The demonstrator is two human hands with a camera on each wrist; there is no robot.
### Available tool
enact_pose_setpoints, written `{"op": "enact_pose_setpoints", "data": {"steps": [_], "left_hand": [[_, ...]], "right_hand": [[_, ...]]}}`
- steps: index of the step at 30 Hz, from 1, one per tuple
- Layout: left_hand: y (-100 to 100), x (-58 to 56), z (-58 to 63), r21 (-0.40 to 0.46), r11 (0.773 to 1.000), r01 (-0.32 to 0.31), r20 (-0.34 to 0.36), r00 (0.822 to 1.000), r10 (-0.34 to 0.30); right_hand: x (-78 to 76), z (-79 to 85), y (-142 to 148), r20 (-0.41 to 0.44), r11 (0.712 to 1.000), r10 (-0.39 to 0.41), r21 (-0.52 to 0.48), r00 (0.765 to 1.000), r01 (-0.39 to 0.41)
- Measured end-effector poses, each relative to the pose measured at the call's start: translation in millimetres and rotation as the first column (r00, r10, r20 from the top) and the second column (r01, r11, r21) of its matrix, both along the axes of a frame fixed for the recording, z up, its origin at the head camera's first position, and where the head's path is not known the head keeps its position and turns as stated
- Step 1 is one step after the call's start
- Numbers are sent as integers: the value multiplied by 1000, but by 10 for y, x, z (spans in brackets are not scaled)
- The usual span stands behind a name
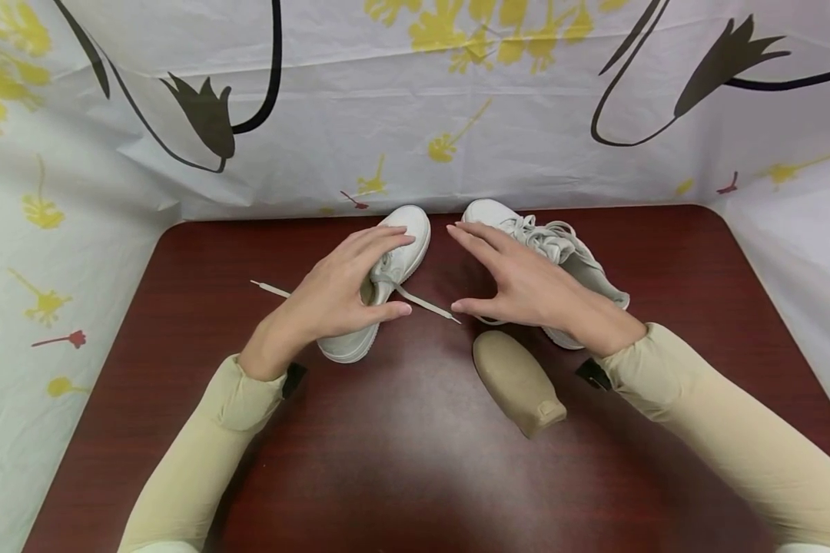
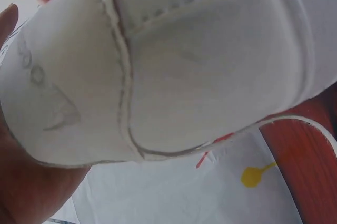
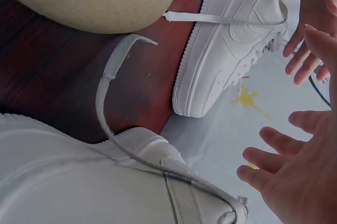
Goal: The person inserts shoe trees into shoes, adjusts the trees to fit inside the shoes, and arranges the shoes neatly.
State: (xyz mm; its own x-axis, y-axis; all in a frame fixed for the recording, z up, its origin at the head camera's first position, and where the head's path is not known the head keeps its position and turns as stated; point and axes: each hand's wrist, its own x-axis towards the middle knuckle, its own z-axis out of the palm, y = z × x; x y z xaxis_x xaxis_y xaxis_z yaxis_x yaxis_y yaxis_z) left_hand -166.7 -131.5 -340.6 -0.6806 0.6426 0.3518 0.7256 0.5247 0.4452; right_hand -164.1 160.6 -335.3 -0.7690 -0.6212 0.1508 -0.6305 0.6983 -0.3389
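Above the left white sneaker (image 1: 408, 223), my left hand (image 1: 339, 284) hovers with its fingers extended and thumb apart, holding nothing. That sneaker's lace (image 1: 425, 302) trails loose to both sides; its side (image 2: 200, 66) fills the left wrist view. My right hand (image 1: 526, 284) is held likewise over the right white sneaker (image 1: 574, 257), whose laces (image 1: 549, 240) lie bunched over its opening. The right wrist view shows spread fingers of the right hand (image 3: 289, 168) beside that sneaker (image 3: 68, 182). A smooth tan rounded form (image 1: 515, 380), perhaps a shoe insert, lies nearer me.
Both sneakers stand toward the back edge of a dark red wooden table (image 1: 387, 461). A white cloth (image 1: 415, 100) printed with flowers hangs behind it and along both sides.
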Motion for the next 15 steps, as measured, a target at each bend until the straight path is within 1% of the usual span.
{"op": "enact_pose_setpoints", "data": {"steps": [7, 15], "left_hand": [[17, 6, 14, -11, 1000, -4, 5, 1000, 4], [73, -6, 32, -22, 1000, 3, 21, 1000, -3]], "right_hand": [[14, -4, 64, -2, 1000, -17, 18, 1000, 17], [41, 1, 176, -32, 1000, 21, -8, 999, -21]]}}
